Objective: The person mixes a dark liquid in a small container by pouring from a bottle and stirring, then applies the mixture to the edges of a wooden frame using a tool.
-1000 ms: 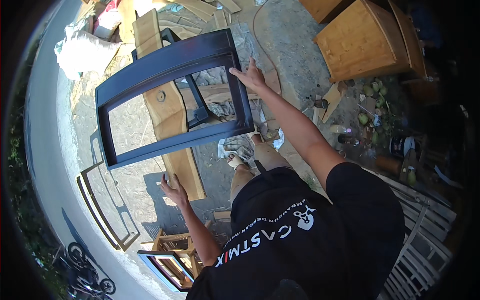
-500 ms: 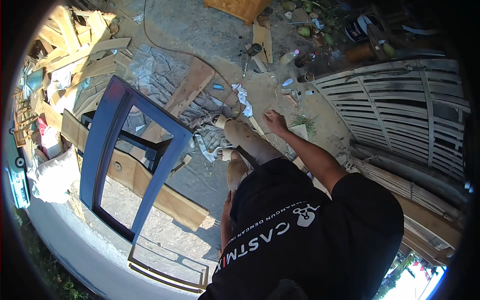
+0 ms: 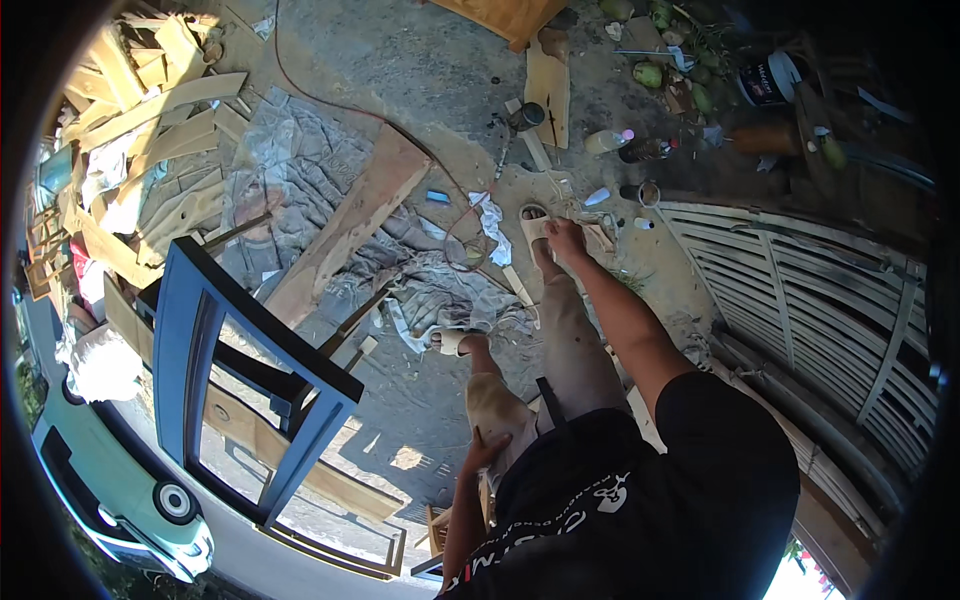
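We rest our left hand (image 3: 487,452), fingers loose, on our left leg (image 3: 497,402); our right hand (image 3: 567,240) curls, contents unclear. Left of both, the untouched frame (image 3: 265,316) looks dark-coated; what remains, we cannot tell.

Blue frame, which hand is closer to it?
Left. In the picture, the left hand is at the left thigh, to the right of the blue frame; the right hand is farther off, higher and more to the right.

Outdr woodshop, wd offcuts (image 3: 170,106), dk-blue frame (image 3: 181,345)
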Motion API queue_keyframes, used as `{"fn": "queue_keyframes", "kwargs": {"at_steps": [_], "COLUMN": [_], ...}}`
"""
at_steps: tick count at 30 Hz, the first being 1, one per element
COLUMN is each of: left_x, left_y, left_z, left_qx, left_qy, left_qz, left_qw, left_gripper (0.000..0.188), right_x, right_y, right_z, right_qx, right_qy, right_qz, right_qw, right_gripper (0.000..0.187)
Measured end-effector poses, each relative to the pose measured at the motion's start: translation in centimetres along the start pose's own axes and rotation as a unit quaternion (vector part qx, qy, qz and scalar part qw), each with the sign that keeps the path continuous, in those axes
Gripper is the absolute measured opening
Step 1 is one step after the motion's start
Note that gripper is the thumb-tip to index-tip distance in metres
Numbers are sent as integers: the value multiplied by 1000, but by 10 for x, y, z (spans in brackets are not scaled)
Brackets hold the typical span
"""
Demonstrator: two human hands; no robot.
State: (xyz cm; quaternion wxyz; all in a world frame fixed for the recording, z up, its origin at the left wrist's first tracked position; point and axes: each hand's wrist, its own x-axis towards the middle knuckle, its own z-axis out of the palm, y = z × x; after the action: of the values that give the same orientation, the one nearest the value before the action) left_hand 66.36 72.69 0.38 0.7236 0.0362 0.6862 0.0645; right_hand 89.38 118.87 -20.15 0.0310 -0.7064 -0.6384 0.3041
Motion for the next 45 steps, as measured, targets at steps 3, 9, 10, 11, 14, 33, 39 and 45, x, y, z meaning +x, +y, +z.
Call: {"fn": "queue_keyframes", "kwargs": {"at_steps": [3,9,10,11,14,33,39,45], "left_x": [73,133,139,141,138,148,-141,-388], "left_y": [-14,85,95,109,123,313,486,515], "left_z": [58,105,105,103,83,47,158,123], "left_qx": [-40,200,225,234,269,331,131,-66], "left_qy": [36,98,107,110,135,175,-319,-621], "left_qz": [0,-184,-214,-220,-214,318,549,673], "left_qw": [999,957,944,941,929,871,761,397], "left_gripper": [138,128,126,120,96,73,40,57], "right_x": [88,182,189,194,172,-143,-236,-224], "right_y": [-9,31,46,61,96,156,203,148], "right_z": [19,60,61,60,54,-228,-245,-199], "right_qx": [60,98,112,125,116,85,76,136], "right_qy": [-78,-21,-13,-5,24,170,266,150], "right_qz": [28,50,64,75,96,172,214,173], "right_qw": [995,994,992,989,988,967,937,964], "right_gripper": [40,45,44,44,40,13,16,24]}}
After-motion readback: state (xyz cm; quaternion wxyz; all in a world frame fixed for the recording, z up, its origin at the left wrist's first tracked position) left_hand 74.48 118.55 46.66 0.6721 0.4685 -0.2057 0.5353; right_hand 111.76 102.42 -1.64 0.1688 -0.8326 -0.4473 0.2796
